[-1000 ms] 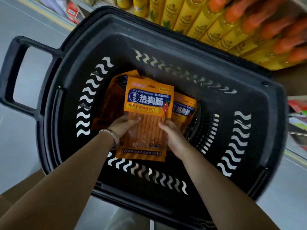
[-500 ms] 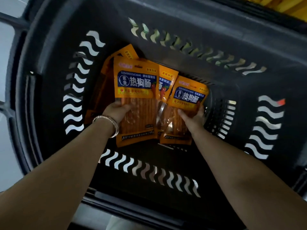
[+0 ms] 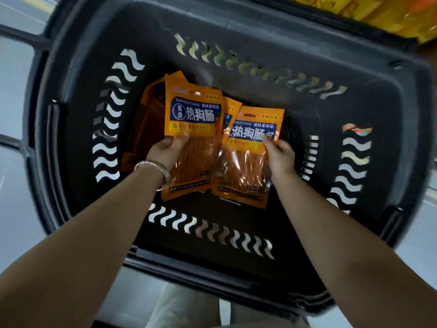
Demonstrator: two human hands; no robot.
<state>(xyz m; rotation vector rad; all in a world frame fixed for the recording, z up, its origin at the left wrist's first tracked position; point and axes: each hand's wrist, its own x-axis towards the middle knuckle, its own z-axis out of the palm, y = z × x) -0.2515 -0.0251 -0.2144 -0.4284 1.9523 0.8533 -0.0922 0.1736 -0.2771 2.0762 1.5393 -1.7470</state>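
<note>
The black plastic shopping basket with wavy side slots (image 3: 179, 254) stands below both forearms. Inside it, the left hand (image 3: 168, 151), with a silver bracelet (image 3: 153, 165) at the wrist, grips the lower half of a glossy orange snack packet with a blue label (image 3: 195, 114), thumb across the front. The right hand (image 3: 279, 155) pinches the right edge of a second orange snack packet of the same print (image 3: 254, 147). Both packets are low in the basket, left of centre, and overlap a third orange packet (image 3: 231, 107) between them. Contact with the basket floor cannot be determined. Risk: the film looks slick and each grip is one-sided, so a packet may slip or fold on release. Risk: uneven stacking against the dim orange packets at far left (image 3: 146, 129) may cause the pile to slide.
</note>
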